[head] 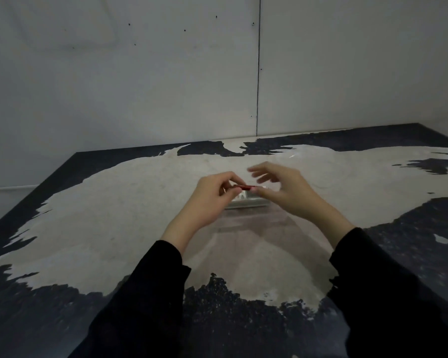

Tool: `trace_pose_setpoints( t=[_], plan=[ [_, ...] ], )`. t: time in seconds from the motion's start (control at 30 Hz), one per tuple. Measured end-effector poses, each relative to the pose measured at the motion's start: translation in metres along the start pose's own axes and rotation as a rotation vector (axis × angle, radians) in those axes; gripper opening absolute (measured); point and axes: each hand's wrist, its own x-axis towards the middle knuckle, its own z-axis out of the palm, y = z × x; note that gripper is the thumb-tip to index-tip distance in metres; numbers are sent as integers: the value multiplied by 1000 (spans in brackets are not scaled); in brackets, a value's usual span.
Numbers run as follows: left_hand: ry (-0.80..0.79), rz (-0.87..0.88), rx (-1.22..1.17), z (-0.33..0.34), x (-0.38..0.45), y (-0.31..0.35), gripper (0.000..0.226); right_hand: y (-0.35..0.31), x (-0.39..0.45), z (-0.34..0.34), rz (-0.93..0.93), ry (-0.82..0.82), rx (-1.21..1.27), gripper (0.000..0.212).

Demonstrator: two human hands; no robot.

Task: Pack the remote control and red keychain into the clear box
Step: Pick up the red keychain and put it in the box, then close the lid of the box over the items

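Note:
A small red keychain (244,187) is held between both hands above the middle of the table. My left hand (210,200) pinches its left end with thumb and fingers. My right hand (282,189) touches its right end with the thumb, the other fingers spread and blurred. Just below the hands lies the clear box (246,202), low and see-through, mostly hidden by my fingers. Something pale shows inside it; I cannot tell if that is the remote control.
The table (114,215) has a worn top, pale in the middle with dark speckled patches around the edges. A grey panelled wall (166,86) stands behind it. A faint clear sheet or lid (295,156) lies far right of the hands.

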Motion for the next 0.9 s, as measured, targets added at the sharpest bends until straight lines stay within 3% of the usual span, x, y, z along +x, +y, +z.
trace_pose_setpoints(
  t=[0.23,0.4,0.63,0.7,0.77,0.83,0.9],
  plan=[
    [-170,-98,114,6,-1,-6,26,8,-2,5,28,-96,-79,19],
    [-275,-99,356,4,4,-1,16,7,-1,7,-14,-226,-317,6],
    [-371,-76,481,6,13,5,16,5,-1,5,86,-273,-289,8],
    [-315,-57,427,5,8,1,11,4,-3,5,64,-293,-315,11],
    [-112,-8,323,5,-2,-4,8,2,-2,0,24,-275,-300,12],
    [166,29,263,6,-11,-16,8,3,1,-7,24,-93,-168,12],
    [333,-2,180,13,-13,-25,15,26,2,-23,85,195,-148,16]
  ],
)
